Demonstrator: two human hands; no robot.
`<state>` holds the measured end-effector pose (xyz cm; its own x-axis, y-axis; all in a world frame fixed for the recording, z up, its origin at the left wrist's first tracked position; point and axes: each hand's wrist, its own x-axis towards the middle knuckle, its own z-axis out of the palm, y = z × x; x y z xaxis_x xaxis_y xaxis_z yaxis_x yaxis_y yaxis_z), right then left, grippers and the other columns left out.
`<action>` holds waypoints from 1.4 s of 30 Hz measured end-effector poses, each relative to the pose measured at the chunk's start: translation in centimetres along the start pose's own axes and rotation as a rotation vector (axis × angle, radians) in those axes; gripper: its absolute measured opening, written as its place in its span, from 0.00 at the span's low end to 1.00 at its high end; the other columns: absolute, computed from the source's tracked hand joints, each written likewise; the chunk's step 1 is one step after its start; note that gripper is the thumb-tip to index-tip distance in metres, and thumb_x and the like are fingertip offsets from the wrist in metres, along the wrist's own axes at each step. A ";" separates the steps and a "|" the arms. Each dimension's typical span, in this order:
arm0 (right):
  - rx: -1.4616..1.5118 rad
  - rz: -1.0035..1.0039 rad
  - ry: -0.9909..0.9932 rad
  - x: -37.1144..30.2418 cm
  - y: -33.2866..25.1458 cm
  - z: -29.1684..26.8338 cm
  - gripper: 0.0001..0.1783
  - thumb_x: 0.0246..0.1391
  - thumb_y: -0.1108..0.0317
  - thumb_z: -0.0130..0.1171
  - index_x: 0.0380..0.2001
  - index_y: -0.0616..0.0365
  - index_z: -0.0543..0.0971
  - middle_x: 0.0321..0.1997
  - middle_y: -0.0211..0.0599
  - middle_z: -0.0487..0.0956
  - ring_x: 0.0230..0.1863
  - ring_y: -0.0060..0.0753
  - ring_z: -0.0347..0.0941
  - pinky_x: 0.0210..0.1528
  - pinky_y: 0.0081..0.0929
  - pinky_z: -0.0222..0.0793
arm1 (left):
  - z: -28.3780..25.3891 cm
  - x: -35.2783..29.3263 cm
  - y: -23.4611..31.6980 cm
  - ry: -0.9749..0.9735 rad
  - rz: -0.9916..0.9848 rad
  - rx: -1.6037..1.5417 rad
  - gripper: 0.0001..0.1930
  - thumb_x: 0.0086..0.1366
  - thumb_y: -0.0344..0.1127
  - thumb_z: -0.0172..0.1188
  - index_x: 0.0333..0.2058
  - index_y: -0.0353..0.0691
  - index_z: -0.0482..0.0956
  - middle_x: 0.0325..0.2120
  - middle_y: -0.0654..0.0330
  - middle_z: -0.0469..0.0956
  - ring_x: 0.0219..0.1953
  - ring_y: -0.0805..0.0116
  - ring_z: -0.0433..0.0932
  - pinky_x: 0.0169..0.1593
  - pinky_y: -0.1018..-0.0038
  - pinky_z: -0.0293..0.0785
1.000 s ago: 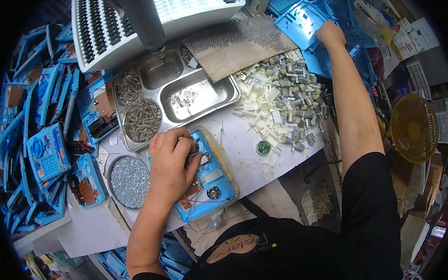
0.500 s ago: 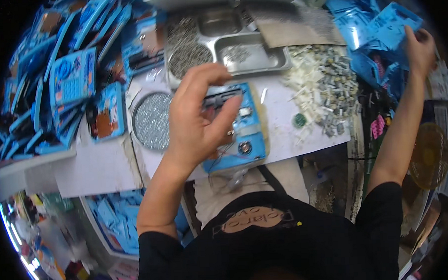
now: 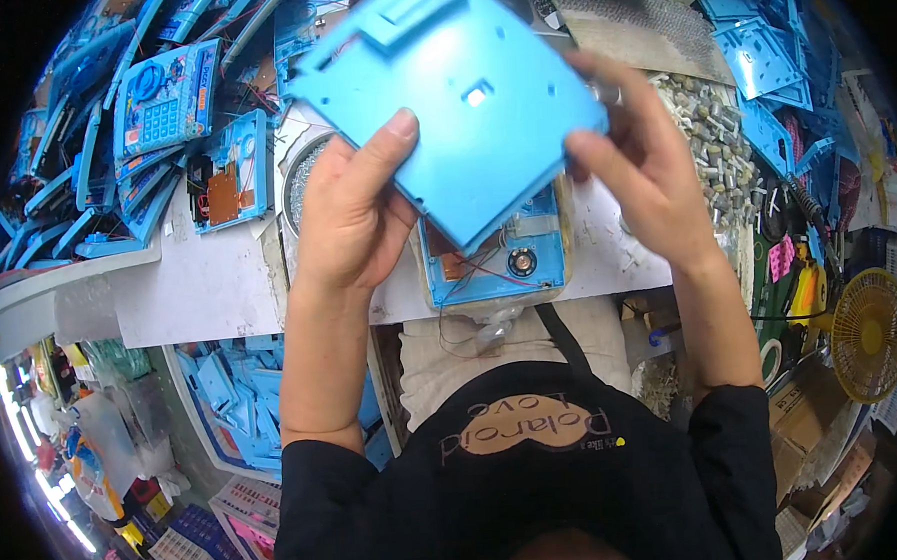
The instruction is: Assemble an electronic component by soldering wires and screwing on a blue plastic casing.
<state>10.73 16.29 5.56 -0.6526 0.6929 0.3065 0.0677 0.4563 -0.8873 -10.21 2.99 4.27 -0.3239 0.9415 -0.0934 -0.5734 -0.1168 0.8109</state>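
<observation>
A blue plastic panel [image 3: 461, 109], tilted and with several small holes, is held up over the table. My left hand [image 3: 350, 209] grips its lower left edge, thumb on the upper face and fingers beneath. At the right corner, my right hand [image 3: 654, 161] is closed around the edge, its thumb near the corner and its other fingers partly hidden. Below the panel lies an open blue plastic housing [image 3: 489, 290], with thin wires and a small round speaker [image 3: 521, 263] inside. The panel covers the housing's far part.
Blue housings with keypads [image 3: 161, 122] are heaped at the left. A round dish [image 3: 291, 192] is partly hidden by my left hand. Small metal cylinders [image 3: 707, 134] lie at right, below a brown board [image 3: 643, 36]. More blue panels [image 3: 759, 56] and a yellow fan [image 3: 868, 337] are farther right.
My right hand has come back from the blue panels at the far right to the middle. A blue panel is now between both hands, above the housing.
</observation>
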 end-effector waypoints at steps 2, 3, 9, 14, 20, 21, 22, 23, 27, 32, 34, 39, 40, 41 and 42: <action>0.304 0.418 -0.148 -2.7 -1.3 0.3 0.34 0.65 0.70 0.61 0.70 0.60 0.61 0.38 0.36 0.81 0.33 0.21 0.76 0.34 0.22 0.72 | -1.2 -0.6 -1.2 0.062 -0.088 0.288 0.31 0.69 0.38 0.66 0.62 0.26 0.65 0.55 0.45 0.77 0.54 0.59 0.80 0.57 0.65 0.78; 0.339 0.434 -0.125 -4.2 -1.5 0.9 0.37 0.66 0.71 0.57 0.74 0.61 0.54 0.34 0.35 0.81 0.25 0.18 0.73 0.29 0.16 0.68 | -1.1 -0.9 -2.6 0.068 0.123 0.644 0.37 0.67 0.42 0.68 0.64 0.24 0.61 0.50 0.44 0.80 0.47 0.62 0.84 0.50 0.68 0.81; -0.121 0.463 -0.109 -12.0 0.7 2.6 0.42 0.66 0.69 0.54 0.77 0.61 0.47 0.18 0.39 0.72 0.20 0.33 0.72 0.27 0.30 0.64 | -0.4 -2.4 -4.3 0.043 0.241 1.356 0.46 0.63 0.47 0.68 0.67 0.21 0.57 0.29 0.45 0.84 0.28 0.55 0.85 0.32 0.66 0.80; -0.132 0.468 -0.169 -12.3 1.5 3.1 0.41 0.64 0.70 0.57 0.75 0.63 0.53 0.18 0.37 0.70 0.19 0.33 0.69 0.26 0.30 0.63 | -1.7 -2.3 -5.1 -0.026 0.321 1.594 0.44 0.63 0.49 0.67 0.68 0.25 0.59 0.26 0.45 0.83 0.25 0.52 0.85 0.29 0.64 0.79; -0.085 0.358 -0.162 -12.1 2.8 2.8 0.40 0.60 0.73 0.63 0.72 0.66 0.60 0.19 0.33 0.69 0.19 0.27 0.66 0.27 0.26 0.63 | -1.8 -2.3 -4.0 -0.055 0.185 1.590 0.44 0.63 0.49 0.66 0.68 0.28 0.59 0.28 0.45 0.83 0.26 0.51 0.85 0.32 0.62 0.79; -0.069 0.357 -0.161 -12.1 2.8 2.8 0.40 0.59 0.73 0.63 0.72 0.66 0.60 0.19 0.32 0.69 0.19 0.27 0.66 0.27 0.26 0.63 | -2.0 -2.4 -3.9 -0.041 0.194 1.577 0.44 0.63 0.49 0.66 0.68 0.28 0.59 0.28 0.45 0.83 0.27 0.51 0.85 0.32 0.62 0.79; -0.054 0.356 -0.161 -12.0 2.8 2.8 0.40 0.59 0.73 0.64 0.72 0.65 0.60 0.19 0.32 0.68 0.19 0.27 0.65 0.27 0.26 0.63 | -2.1 -2.5 -3.9 -0.027 0.201 1.564 0.44 0.63 0.49 0.66 0.68 0.28 0.59 0.28 0.45 0.83 0.27 0.51 0.85 0.32 0.62 0.79; -0.066 0.348 -0.192 -11.6 2.7 2.7 0.40 0.59 0.73 0.64 0.72 0.64 0.61 0.19 0.32 0.68 0.19 0.27 0.65 0.27 0.26 0.64 | -2.2 -2.8 -3.9 -0.013 0.209 1.552 0.44 0.63 0.49 0.67 0.68 0.28 0.59 0.28 0.45 0.83 0.27 0.51 0.85 0.32 0.62 0.79; -0.105 0.350 -0.333 -9.9 2.8 1.9 0.42 0.58 0.69 0.67 0.73 0.58 0.61 0.19 0.34 0.68 0.20 0.31 0.67 0.28 0.28 0.66 | -2.2 -4.3 -4.4 0.068 0.114 1.498 0.44 0.63 0.47 0.68 0.69 0.28 0.59 0.28 0.44 0.82 0.26 0.51 0.84 0.32 0.63 0.79; -0.285 0.341 -0.465 -8.7 3.1 1.3 0.45 0.57 0.58 0.69 0.75 0.44 0.61 0.17 0.41 0.71 0.20 0.45 0.74 0.28 0.36 0.70 | -2.9 -6.4 -6.0 0.159 0.082 1.483 0.38 0.64 0.44 0.68 0.66 0.28 0.65 0.24 0.49 0.79 0.23 0.55 0.80 0.31 0.65 0.76; -0.401 0.327 -0.522 -8.3 2.7 1.0 0.45 0.56 0.53 0.69 0.74 0.40 0.62 0.15 0.44 0.73 0.20 0.50 0.75 0.28 0.40 0.71 | -3.5 -6.9 -7.2 0.173 0.130 1.424 0.37 0.65 0.43 0.68 0.66 0.28 0.67 0.22 0.51 0.76 0.22 0.57 0.78 0.30 0.65 0.74; -0.729 0.167 -0.598 -6.8 1.3 0.4 0.41 0.56 0.45 0.67 0.71 0.38 0.68 0.12 0.43 0.74 0.20 0.52 0.78 0.28 0.43 0.73 | -3.5 -7.1 -4.7 0.096 -0.126 1.288 0.39 0.65 0.42 0.68 0.68 0.29 0.63 0.21 0.53 0.74 0.23 0.62 0.77 0.30 0.69 0.72; -0.754 0.162 -0.616 -6.5 0.9 0.4 0.41 0.56 0.45 0.67 0.71 0.39 0.69 0.12 0.43 0.74 0.20 0.52 0.77 0.27 0.43 0.72 | -4.1 -7.2 -4.2 0.055 -0.154 1.168 0.37 0.64 0.41 0.69 0.66 0.30 0.67 0.21 0.54 0.74 0.23 0.62 0.77 0.29 0.70 0.72; -0.780 0.157 -0.634 -6.2 0.5 0.3 0.40 0.56 0.46 0.67 0.71 0.41 0.69 0.11 0.42 0.73 0.19 0.52 0.77 0.27 0.42 0.72 | -4.9 -7.3 -3.6 0.014 -0.180 1.048 0.34 0.63 0.41 0.69 0.64 0.31 0.70 0.20 0.55 0.74 0.22 0.63 0.76 0.29 0.71 0.72; -0.810 0.149 -0.651 -5.8 0.4 0.4 0.40 0.56 0.46 0.67 0.70 0.43 0.70 0.11 0.42 0.73 0.18 0.51 0.76 0.27 0.42 0.71 | -6.0 -7.2 -3.4 -0.026 -0.199 0.925 0.32 0.62 0.40 0.70 0.62 0.32 0.74 0.20 0.56 0.75 0.22 0.63 0.76 0.29 0.72 0.71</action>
<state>14.29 12.22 3.31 -0.8595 0.4487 -0.2445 0.5090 0.7943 -0.3315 -10.49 -5.28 -1.29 -0.2607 0.9252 -0.2757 0.2113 0.3333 0.9188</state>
